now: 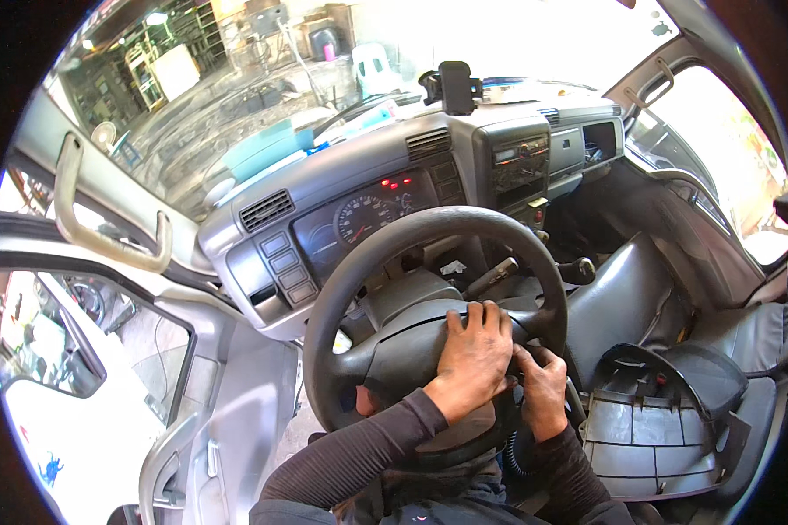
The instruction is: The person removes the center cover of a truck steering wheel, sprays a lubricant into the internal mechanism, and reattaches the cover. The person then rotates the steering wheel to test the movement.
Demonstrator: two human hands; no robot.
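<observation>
I sit behind a black steering wheel (pixel 385 254) in a vehicle cab. My left hand (pixel 474 354) lies flat over the wheel's centre pad (pixel 403 337), fingers pressed on its upper right part. My right hand (pixel 541 385) is tucked just below and right of it, fingers curled against the right spoke and the pad's edge; what it grips is hidden by the left hand. Both arms wear dark long sleeves.
A grey dashboard (pixel 341 184) with an instrument cluster (pixel 368 219) showing red lights lies beyond the wheel. A phone holder (pixel 455 87) stands on top. A loose black plastic panel (pixel 665 411) rests on the passenger seat. The left door (pixel 87 420) stands open. A grab handle (pixel 70 210) is on the pillar.
</observation>
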